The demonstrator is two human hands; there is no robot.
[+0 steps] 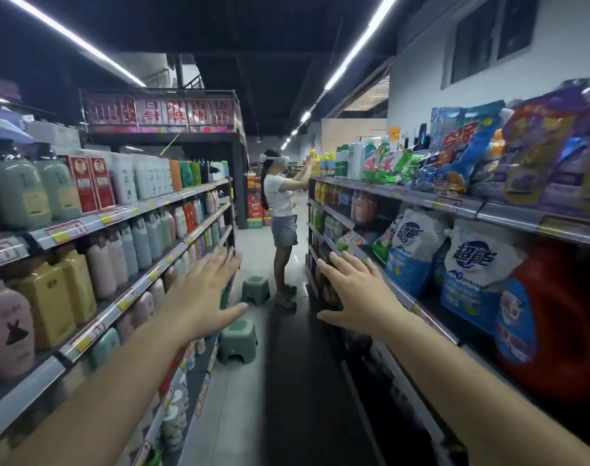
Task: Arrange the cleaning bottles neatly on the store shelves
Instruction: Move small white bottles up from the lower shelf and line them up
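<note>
Reaching fwd down the aisle, both arms out, palms down. Left hand [202,294] fingers straight & spread, holding nothing, hovering in front of the left shelf [95,334] edge. Right hand [357,294] same, fingers spread, empty, hovering by the right shelf [508,215] lower rail; can't tell if fingertips touch it. Hands well apart, floor between them.

Bottles [142,243] in rows on left shelves: pale green, white, pink, yellow, upright, pumps on top row. Two red boxes [91,186] among top row. Price tags [66,232] along rails.

Right side: detergent bags [478,274] white/blue on mid shelf, red jug [555,324] just beside them nearer camera, purple & blue bags [539,153] leaning up top, blurred.

Two green stools [238,341] on floor mid-aisle, one behind the other. Further down a person [281,210] in white top, grey skirt, headset on, both hands up at a yellow bottle [313,155] on the right top shelf. Strip lights [357,45] overhead
</note>
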